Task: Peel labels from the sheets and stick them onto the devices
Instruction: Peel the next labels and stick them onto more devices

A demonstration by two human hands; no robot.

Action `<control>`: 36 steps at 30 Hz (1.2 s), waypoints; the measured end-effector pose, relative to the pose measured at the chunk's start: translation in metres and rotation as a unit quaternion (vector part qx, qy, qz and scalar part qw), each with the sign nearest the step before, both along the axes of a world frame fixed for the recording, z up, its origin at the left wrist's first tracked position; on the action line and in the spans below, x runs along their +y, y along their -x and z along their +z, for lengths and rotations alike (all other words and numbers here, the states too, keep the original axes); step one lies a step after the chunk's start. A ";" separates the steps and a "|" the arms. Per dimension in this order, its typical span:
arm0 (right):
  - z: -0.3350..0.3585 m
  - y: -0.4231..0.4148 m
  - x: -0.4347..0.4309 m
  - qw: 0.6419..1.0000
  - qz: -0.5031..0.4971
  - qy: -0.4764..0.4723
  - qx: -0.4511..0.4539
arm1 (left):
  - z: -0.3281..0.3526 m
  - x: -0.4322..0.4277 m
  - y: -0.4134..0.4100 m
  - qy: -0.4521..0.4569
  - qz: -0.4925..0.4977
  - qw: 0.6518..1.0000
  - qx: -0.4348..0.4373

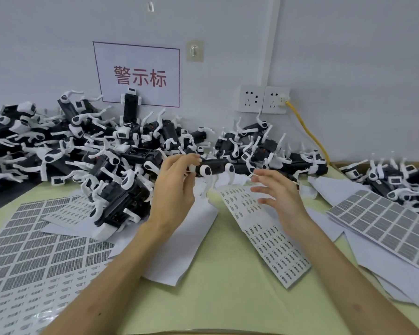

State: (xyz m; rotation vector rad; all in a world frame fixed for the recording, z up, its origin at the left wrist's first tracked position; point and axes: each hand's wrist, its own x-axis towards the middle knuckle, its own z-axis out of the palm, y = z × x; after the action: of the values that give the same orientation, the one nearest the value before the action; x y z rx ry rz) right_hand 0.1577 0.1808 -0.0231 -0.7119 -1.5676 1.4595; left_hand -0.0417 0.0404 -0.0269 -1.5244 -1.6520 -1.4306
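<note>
The device [213, 166], a small black-bodied four-legged unit with white legs, is held above the table just above frame centre, body horizontal, legs pointing down. The left hand [177, 187] grasps its left end, fingers curled over the top. At 3 o'clock from the device, close but not touching, the right hand [281, 192] pinches a small label [252, 176] at the tips of thumb and forefinger; the remaining fingers are spread and relaxed.

Directly beneath the right hand, at 5 o'clock from the device, lies a long label sheet [271, 238] printed with rows of small dark labels, running diagonally toward the lower right. A blank white sheet [184, 243] lies at 6 o'clock under the left forearm.

A large heap of devices [82, 146] occupies 9 to 11 o'clock against the wall. A smaller heap [397, 180] sits at 3 o'clock at the frame edge. Grey-printed label sheets [34, 238] cover the table at 8 o'clock; a further stack [385, 223] lies at 4 o'clock. The table [228, 298] is pale yellow-green.

On the wall at 12 o'clock hangs a sign [140, 73] with red characters. Two wall sockets [264, 99] are at 1 o'clock, with a yellow cable [307, 131] plugged into the right one.
</note>
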 end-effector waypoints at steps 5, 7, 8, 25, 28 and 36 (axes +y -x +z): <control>-0.001 0.003 -0.002 0.998 0.038 -0.047 -0.018 | -0.002 0.001 -0.007 -0.089 -0.006 0.995 0.054; -0.002 0.005 -0.003 0.995 0.061 -0.069 -0.029 | -0.002 0.002 -0.010 -0.115 -0.013 0.990 0.075; -0.003 0.006 -0.004 0.994 0.071 -0.075 -0.033 | -0.002 0.001 -0.012 -0.122 -0.020 0.988 0.088; -0.004 0.003 -0.007 0.987 0.134 -0.054 -0.069 | -0.009 0.006 -0.023 -0.036 -0.128 0.990 -0.045; -0.005 0.005 -0.007 0.991 0.087 -0.068 -0.082 | -0.010 0.009 -0.021 0.005 -0.123 0.988 -0.098; -0.004 -0.001 0.005 0.992 -0.083 -0.091 0.008 | -0.001 0.000 -0.029 0.068 -0.131 0.977 -0.156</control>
State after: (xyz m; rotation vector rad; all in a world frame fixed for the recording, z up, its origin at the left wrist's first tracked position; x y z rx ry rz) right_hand 0.1586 0.1863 -0.0272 -0.7041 -1.5667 1.1822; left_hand -0.0125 0.0408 -0.0274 -1.7146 -1.8126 -1.8070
